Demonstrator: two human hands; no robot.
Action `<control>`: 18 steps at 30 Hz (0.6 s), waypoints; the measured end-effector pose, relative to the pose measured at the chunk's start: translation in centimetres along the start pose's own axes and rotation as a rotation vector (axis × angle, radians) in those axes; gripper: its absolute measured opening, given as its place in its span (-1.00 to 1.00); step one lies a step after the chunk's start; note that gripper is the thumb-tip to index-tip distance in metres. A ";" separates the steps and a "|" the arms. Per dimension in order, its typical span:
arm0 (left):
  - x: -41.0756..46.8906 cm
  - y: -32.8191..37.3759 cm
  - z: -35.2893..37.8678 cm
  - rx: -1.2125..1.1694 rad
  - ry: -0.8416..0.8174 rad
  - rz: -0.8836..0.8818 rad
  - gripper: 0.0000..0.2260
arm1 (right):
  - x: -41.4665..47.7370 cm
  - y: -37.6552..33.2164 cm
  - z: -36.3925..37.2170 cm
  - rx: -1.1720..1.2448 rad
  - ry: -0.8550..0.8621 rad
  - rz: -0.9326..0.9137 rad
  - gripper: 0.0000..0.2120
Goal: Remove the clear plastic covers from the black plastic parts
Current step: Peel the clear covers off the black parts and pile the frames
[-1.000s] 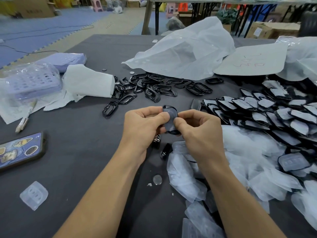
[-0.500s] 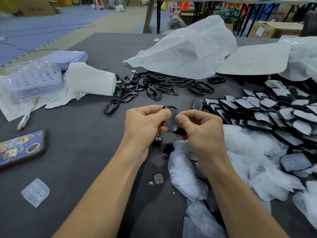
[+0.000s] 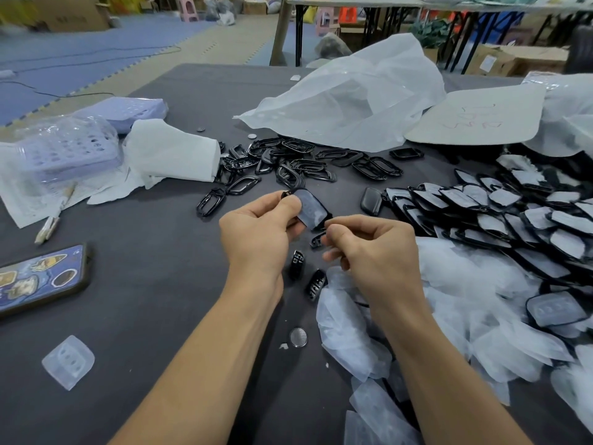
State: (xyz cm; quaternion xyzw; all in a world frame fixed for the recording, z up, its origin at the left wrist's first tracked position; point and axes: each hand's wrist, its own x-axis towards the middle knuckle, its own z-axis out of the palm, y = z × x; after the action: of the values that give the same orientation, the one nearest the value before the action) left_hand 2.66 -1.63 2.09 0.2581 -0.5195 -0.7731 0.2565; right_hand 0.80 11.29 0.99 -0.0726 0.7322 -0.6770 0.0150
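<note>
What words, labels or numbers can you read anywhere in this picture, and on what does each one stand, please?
Nothing can be read for certain.
Red handwriting on the pale sheet: too faint and skewed to read.
Dark print on the cardboard box at far left: blurred.
White label on the brown box at far right: too small.

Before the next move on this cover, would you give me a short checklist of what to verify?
1. Left hand grips the black part above the table: ok.
2. Clear cover freed from that part: not ok, it is on the part.
3. Right hand has the cover's near edge pinched: cannot tell.
4. Pile of peeled covers lies by the right forearm for the drop: ok.
5. Covered parts wait at right: ok.
</note>
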 end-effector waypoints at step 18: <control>-0.4 -0.8 0.3 0.042 -0.039 0.117 -0.88 | -0.4 -1.5 0.6 0.674 -0.048 0.420 -0.92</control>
State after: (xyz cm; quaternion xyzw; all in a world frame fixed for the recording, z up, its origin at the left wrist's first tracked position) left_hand 2.67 -0.93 1.51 0.2175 -0.5549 -0.7504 0.2857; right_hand 1.40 10.63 2.41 0.0717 0.4674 -0.8597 0.1932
